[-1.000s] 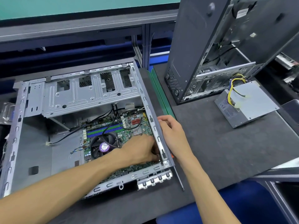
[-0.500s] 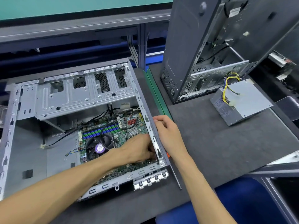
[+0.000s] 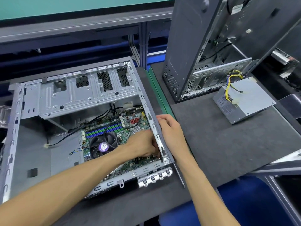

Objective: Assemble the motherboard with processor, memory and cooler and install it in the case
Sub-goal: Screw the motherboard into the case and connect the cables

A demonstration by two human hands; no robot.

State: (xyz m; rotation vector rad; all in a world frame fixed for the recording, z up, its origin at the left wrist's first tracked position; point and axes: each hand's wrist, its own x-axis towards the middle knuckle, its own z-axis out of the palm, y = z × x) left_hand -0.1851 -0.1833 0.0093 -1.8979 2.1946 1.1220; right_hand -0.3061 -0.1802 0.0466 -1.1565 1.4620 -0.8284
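An open grey computer case (image 3: 32, 144) lies flat on the dark bench. The green motherboard (image 3: 130, 128) sits inside its right half, with blue and green memory slots (image 3: 104, 129) and a black cooler fan (image 3: 103, 145) bearing a purple label. My left hand (image 3: 141, 144) reaches into the case over the board's near right corner, fingers curled down against it; what they pinch is hidden. My right hand (image 3: 171, 129) grips the case's right side rail from outside.
A second dark case (image 3: 195, 46) stands upright at the right rear, with a grey power supply (image 3: 244, 100) and its yellow wires beside it. A thin screwdriver (image 3: 179, 175) lies by the case's near right corner. Loose black cables trail inside the case.
The camera view has drifted slightly; both hands stay at the case's near right corner, the left fingers working a little against the board.
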